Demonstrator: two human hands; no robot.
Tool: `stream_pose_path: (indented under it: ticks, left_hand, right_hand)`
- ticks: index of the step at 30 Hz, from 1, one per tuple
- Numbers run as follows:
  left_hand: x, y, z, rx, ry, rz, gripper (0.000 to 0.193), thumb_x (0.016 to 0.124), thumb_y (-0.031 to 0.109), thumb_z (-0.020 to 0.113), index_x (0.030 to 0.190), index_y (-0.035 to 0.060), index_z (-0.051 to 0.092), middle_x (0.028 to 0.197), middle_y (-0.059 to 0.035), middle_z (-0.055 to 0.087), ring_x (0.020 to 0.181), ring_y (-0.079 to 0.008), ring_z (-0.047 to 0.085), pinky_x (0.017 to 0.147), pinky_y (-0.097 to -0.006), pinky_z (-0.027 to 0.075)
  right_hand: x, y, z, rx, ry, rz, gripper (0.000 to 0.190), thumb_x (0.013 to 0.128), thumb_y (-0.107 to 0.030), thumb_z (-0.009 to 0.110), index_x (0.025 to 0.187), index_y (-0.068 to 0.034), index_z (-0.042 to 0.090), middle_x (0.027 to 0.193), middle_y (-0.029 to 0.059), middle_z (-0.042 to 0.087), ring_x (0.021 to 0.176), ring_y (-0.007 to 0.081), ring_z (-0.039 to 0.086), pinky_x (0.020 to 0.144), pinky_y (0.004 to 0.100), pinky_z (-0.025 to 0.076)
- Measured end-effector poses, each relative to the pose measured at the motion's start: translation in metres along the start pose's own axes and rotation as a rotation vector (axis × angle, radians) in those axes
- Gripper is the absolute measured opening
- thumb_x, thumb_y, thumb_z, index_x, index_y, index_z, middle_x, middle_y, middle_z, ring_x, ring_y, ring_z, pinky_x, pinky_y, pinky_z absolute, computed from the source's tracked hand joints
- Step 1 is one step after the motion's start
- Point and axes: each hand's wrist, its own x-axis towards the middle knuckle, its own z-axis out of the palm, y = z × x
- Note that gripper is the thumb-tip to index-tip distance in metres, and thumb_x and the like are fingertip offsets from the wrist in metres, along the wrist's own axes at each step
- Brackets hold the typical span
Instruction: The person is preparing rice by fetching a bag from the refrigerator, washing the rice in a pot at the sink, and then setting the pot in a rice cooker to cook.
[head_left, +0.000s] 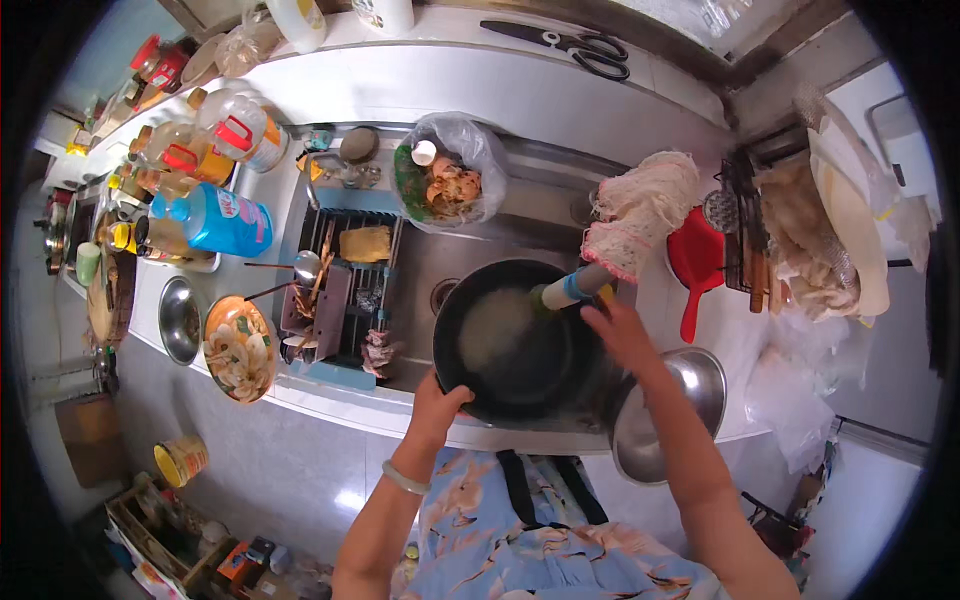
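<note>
A dark wok (517, 341) with cloudy liquid inside is over the sink. My left hand (442, 401) grips its near left rim, thumb over the edge. A light cylindrical piece (568, 291) with a blue band and greenish tip reaches over the wok's right part; whether it is a brush or a tap end is unclear. My right hand (619, 334) is blurred at the wok's right side, its fingers beside that piece and something small and yellow; its grip cannot be made out. A pale mesh cloth (637, 206) hangs just beyond.
Behind the wok sits a plastic bag (487, 169) of food scraps. A dish rack (337, 292) stands left, beside bottles (229, 219) and bowls (240, 349). At right are a red pan (695, 251) and a steel basin (701, 382). Scissors (592, 52) lie on the back ledge.
</note>
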Motion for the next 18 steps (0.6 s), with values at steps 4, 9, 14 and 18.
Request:
stream_pose_path:
  ticks: [4, 9, 14, 18]
  left_hand:
    - [-0.016, -0.013, -0.034, -0.010, 0.028, 0.155, 0.056, 0.068, 0.002, 0.062, 0.123, -0.0034, 0.049, 0.098, -0.0092, 0.063, 0.084, -0.0157, 0.062, 0.067, -0.0280, 0.054]
    - [-0.003, 0.002, -0.056, 0.083, 0.060, 0.196, 0.057, 0.069, 0.001, 0.062, 0.124, -0.0026, 0.048, 0.102, -0.0097, 0.062, 0.088, -0.0155, 0.061, 0.072, -0.0275, 0.052]
    - [0.030, -0.011, -0.025, 0.014, -0.014, 0.283, 0.057, 0.071, 0.000, 0.062, 0.126, -0.0020, 0.046, 0.103, -0.0096, 0.062, 0.090, -0.0157, 0.061, 0.078, -0.0283, 0.051]
    - [0.023, -0.018, -0.007, 0.016, -0.085, 0.155, 0.058, 0.071, 0.001, 0.061, 0.127, -0.0001, 0.047, 0.105, -0.0085, 0.062, 0.091, -0.0164, 0.060, 0.075, -0.0287, 0.051]
  right_hand:
    - [-0.002, 0.025, 0.033, -0.128, 0.138, -0.420, 0.048, 0.085, -0.026, 0.063, 0.126, -0.006, 0.049, 0.091, 0.0154, 0.062, 0.082, 0.0275, 0.061, 0.074, 0.0380, 0.047]
    - [0.022, 0.016, 0.050, -0.113, -0.001, -0.215, 0.049, 0.084, -0.020, 0.063, 0.128, -0.005, 0.048, 0.090, 0.0132, 0.061, 0.078, 0.0227, 0.060, 0.072, 0.0364, 0.047]
    - [0.034, 0.025, 0.023, -0.150, 0.146, -0.301, 0.048, 0.079, -0.016, 0.063, 0.125, -0.006, 0.049, 0.098, 0.0206, 0.061, 0.081, 0.0324, 0.061, 0.075, 0.0421, 0.046]
    - [-0.005, 0.019, 0.002, -0.132, 0.172, -0.347, 0.049, 0.079, -0.013, 0.063, 0.126, -0.006, 0.049, 0.103, 0.0179, 0.062, 0.084, 0.0313, 0.061, 0.077, 0.0408, 0.047]
